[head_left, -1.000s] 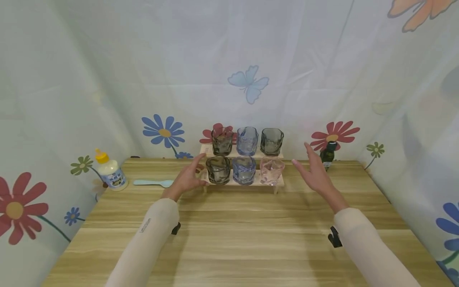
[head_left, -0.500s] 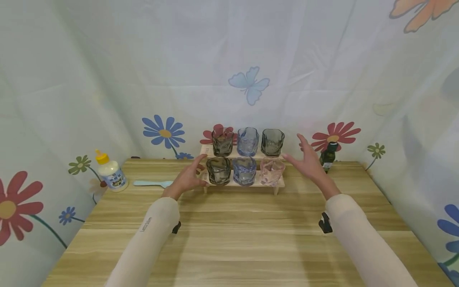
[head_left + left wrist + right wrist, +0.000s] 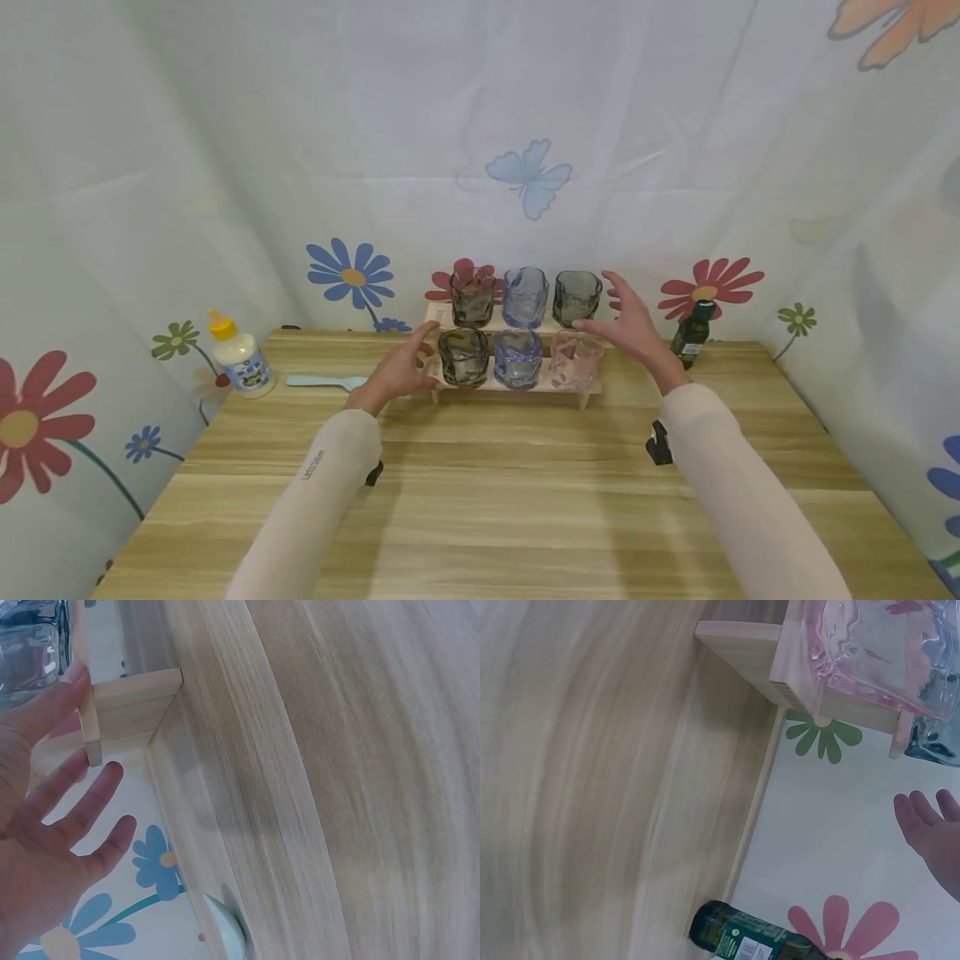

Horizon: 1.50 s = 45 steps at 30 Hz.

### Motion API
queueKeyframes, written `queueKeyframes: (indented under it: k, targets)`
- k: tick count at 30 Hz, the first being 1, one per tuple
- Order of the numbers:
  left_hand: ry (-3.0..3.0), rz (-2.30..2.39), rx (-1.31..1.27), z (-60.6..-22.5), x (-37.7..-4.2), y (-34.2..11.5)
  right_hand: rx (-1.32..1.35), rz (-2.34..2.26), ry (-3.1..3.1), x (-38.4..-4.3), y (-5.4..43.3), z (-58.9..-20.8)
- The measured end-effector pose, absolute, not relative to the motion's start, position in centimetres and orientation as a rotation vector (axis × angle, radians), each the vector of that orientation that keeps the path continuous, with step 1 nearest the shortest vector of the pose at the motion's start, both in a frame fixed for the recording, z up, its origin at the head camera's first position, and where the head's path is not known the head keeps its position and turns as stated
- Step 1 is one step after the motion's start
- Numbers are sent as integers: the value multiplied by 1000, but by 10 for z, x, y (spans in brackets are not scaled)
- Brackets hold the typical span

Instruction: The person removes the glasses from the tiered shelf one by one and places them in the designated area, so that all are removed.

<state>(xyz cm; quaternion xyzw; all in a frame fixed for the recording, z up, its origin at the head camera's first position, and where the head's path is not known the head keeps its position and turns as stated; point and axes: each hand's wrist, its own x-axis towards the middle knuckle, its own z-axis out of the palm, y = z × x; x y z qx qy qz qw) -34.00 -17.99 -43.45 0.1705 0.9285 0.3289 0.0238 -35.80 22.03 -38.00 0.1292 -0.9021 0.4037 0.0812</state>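
A two-tier wooden stand (image 3: 547, 387) bears several faceted glasses. The back row holds a smoky brown glass (image 3: 472, 300), a blue glass (image 3: 524, 298) and a dark grey glass (image 3: 577, 298). In front are another smoky glass (image 3: 464, 358), a blue-violet glass (image 3: 517, 360) and a pink glass (image 3: 575, 362). My left hand (image 3: 397, 371) is at the stand's left end, fingers spread; in the left wrist view its thumb (image 3: 56, 701) lies against the board. My right hand (image 3: 633, 329) reaches beside the grey glass, thumb before it; contact is unclear.
A white squeeze bottle (image 3: 244, 362) with a yellow cap stands at the left of the wooden table (image 3: 510, 500). Near it lies a pale blue spatula-like utensil (image 3: 322, 381). A dark green bottle (image 3: 691, 335) stands at the right. A flowered curtain (image 3: 405, 125) hangs behind.
My right hand has moved left, from beyond the stand's right side to the back-row grey glass. The left hand keeps its place at the stand's left end. The glasses have not moved on the stand.
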Motion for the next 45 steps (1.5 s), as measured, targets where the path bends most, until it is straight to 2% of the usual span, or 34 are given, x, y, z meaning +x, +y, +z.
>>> queueKeyframes:
  k: [18,45]
  targets:
    - [2885,1005,505,-437,-343,-177,393,1206,-2789,-376,203,-365]
    - [2890,983,467,-436,-339,-178,440,1191,-2840,-386,197,-368]
